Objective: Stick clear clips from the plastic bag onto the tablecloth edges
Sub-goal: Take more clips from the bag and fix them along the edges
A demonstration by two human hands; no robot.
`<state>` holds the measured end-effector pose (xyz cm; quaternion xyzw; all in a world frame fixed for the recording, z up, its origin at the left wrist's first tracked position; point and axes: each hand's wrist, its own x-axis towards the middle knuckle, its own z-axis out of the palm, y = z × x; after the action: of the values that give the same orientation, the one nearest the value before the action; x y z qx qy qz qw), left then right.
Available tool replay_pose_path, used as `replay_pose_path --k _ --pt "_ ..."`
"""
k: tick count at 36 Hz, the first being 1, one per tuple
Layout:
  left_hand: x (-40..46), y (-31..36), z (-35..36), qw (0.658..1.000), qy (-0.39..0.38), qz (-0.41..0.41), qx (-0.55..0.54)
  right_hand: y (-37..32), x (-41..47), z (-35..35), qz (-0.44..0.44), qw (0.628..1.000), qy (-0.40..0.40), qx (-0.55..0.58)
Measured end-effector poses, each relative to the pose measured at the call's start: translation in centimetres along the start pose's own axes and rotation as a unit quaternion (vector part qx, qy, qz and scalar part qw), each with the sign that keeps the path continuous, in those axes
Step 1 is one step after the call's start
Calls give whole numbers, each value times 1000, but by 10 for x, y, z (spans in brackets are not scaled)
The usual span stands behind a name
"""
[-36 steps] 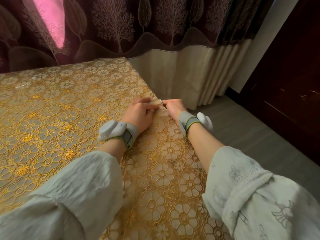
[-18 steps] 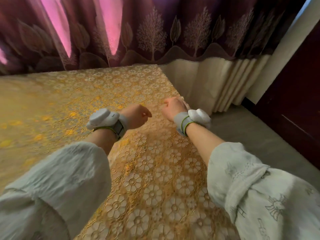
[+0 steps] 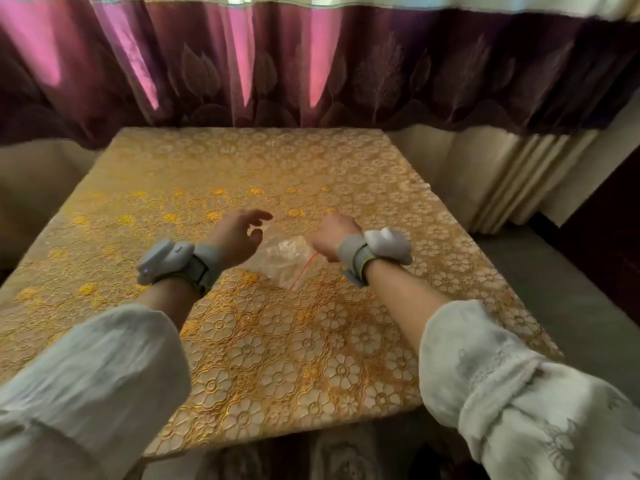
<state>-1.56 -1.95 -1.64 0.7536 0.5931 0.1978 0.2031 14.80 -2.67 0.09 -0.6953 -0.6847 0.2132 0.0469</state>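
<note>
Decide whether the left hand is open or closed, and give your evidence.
Open. The left hand hovers beside the bag with fingers spread and curved, gripping nothing.

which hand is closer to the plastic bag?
Right. The right hand is at the plastic bag, touching its right edge; the left hand hovers open just left of it.

Nothing readable anywhere in this shot, honestly. The plastic bag (image 3: 289,259) is plain with just a red line, and the wrist devices (image 3: 166,261) show no lettering or numbers.
</note>
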Motion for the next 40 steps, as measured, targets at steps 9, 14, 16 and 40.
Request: replay_pose_path --k 9,14,16,40 --pt "-19 -29 21 998 26 -54 -25 1 2 16 -7 999 0 49" --pt "-17 -35 26 997 38 -44 -45 -18 4 34 -82 990 3 112" --pt "-17 -37 28 997 38 -41 -62 -21 9 44 -73 991 -1 108" --pt "-12 -54 46 989 83 -80 -92 -38 27 49 82 917 -110 374"
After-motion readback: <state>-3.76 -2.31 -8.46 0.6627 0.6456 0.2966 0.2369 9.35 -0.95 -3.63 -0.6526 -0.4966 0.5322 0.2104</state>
